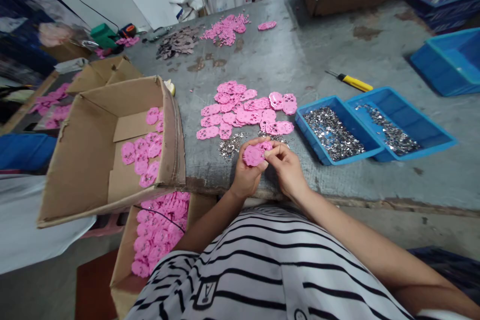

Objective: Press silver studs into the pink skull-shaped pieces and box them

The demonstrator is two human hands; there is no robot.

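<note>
At the table's near edge, my left hand is closed around a pink plastic piece with a rounded, lobed outline. My right hand pinches at the right end of that same piece; whether a small metal part sits between its fingertips is too small to tell. Just beyond my hands lies a spread of similar pink pieces, some with dark holes. Small heaps of shiny metal bits lie on the tabletop by my left hand and partly behind my right.
Two blue trays with metal bits stand at right, a yellow-handled screwdriver-like tool behind them. A cardboard box holding pink pieces stands left, above a fuller box. Grey flat pieces and small pink parts lie farther back.
</note>
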